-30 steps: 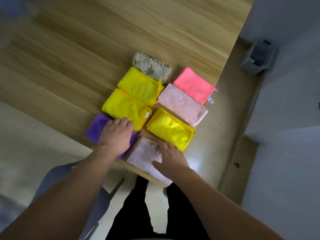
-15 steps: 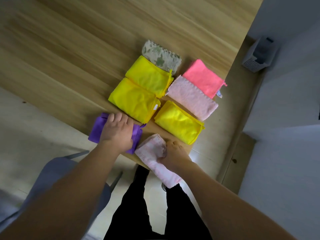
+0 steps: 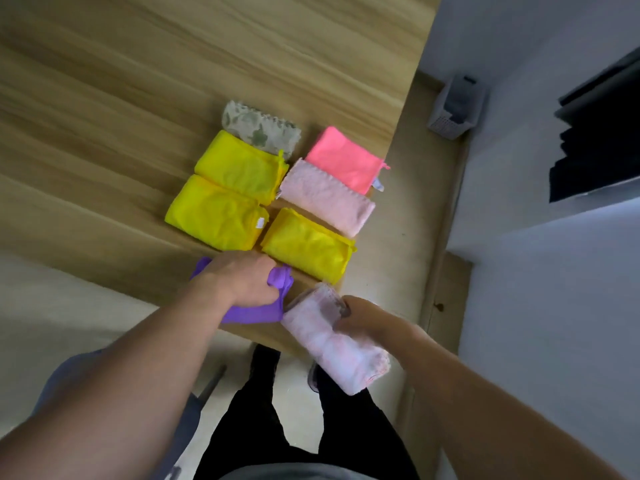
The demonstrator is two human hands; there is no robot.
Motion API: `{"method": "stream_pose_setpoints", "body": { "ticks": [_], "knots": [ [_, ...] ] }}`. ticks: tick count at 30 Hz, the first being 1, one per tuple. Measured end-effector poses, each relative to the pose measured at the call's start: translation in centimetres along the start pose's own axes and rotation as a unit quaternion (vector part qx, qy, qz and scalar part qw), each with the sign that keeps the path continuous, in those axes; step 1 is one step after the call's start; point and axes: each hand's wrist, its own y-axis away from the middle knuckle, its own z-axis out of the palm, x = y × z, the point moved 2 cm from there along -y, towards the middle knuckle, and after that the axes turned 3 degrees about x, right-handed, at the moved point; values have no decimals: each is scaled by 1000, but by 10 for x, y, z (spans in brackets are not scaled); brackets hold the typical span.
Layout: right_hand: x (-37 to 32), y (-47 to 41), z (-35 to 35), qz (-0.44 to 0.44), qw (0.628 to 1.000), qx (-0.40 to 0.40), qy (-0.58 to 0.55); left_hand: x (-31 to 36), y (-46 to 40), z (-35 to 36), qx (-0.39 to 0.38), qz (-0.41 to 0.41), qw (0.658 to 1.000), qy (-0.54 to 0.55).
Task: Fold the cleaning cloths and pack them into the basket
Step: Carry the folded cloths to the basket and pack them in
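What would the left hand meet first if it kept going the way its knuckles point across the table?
Most likely the nearest yellow cloth, folded just beyond the left hand, which grips the purple cloth. They look almost touching, though depth is uncertain from this single view.

I see a matt wood-grain surface (image 3: 138, 98). The yellow cloths (image 3: 216, 213) look smooth and faintly shiny; the pale pink cloth (image 3: 327, 197) looks fluffy terry, the basket (image 3: 453, 114) perforated grey plastic.
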Motion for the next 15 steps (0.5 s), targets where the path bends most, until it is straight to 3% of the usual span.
{"method": "stream_pose_setpoints", "body": {
  "ticks": [7,15],
  "knots": [
    [122,55,-69,117,979,154,-63,151,-76,-51,-27,74,997,-20],
    [286,121,-124,193,935,225,-196,347,-170,-61,-43,179,975,-121]
  ]
}}
